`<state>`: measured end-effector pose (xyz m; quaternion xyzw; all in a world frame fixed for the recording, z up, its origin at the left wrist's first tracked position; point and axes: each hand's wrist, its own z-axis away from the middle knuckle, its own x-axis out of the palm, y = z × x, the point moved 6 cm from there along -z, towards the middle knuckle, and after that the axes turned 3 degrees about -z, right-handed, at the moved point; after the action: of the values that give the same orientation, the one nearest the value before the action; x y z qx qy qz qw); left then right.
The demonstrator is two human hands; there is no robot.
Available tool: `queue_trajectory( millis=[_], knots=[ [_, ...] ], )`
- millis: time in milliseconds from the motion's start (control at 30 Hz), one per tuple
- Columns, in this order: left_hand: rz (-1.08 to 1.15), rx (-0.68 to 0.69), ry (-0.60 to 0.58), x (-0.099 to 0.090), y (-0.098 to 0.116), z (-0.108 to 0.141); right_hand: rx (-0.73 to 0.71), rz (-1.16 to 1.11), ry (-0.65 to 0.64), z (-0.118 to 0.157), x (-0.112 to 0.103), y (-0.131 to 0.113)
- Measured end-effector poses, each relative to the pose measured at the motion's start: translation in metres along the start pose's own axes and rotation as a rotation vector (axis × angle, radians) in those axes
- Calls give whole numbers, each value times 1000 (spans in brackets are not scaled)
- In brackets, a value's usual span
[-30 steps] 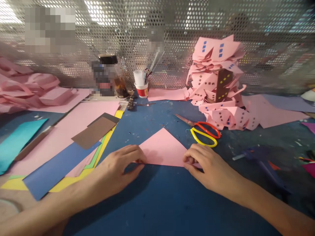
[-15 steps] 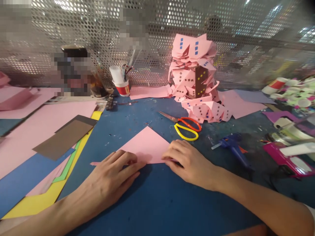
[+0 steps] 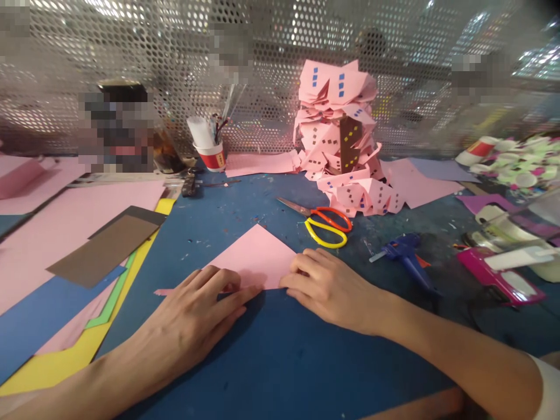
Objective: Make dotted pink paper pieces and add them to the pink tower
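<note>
A pink paper (image 3: 258, 256) lies on the blue table with a pointed corner toward the back and a straight edge toward me. My left hand (image 3: 201, 303) rests on its left part, fingers bent, with the thumb and index finger against the near edge. At the right corner, the fingers of my right hand (image 3: 321, 286) are pinched together on the paper. A thin pink strip (image 3: 164, 291) shows just left of my left hand. Scissors with red and yellow handles (image 3: 326, 227) lie beyond my right hand.
A blue glue gun (image 3: 406, 256) and a magenta tool (image 3: 499, 277) lie right. Behind stands a pink paper stack (image 3: 336, 140), with a red-white cup (image 3: 210, 156) to its left. Coloured sheets (image 3: 87, 251) cover the left side. Skin shows at the bottom right edge.
The view has shifted slightly, so the things appear a little further left. The fingers of my right hand have closed more tightly at the paper's right corner. My left hand stays in place.
</note>
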<state>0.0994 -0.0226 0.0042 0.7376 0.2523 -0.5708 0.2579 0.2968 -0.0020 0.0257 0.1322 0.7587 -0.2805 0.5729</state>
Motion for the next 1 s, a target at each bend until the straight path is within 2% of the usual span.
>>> queue_trajectory(
  millis=[200,433,667,900,1000],
  knots=[
    [28,-21,1,0,-3,1,-18,3,-14,3,-3,3],
    [102,-23,63,-6,-8,3,3,1,-22,6,-8,6],
    [169,-102,116,-2,-18,9,1,61,-45,8,-7,8],
    [159,-48,138,-6,-15,11,-22,172,-72,10,-5,6],
    [121,-28,111,-10,-14,11,-34,221,-91,11,-4,4]
  ],
)
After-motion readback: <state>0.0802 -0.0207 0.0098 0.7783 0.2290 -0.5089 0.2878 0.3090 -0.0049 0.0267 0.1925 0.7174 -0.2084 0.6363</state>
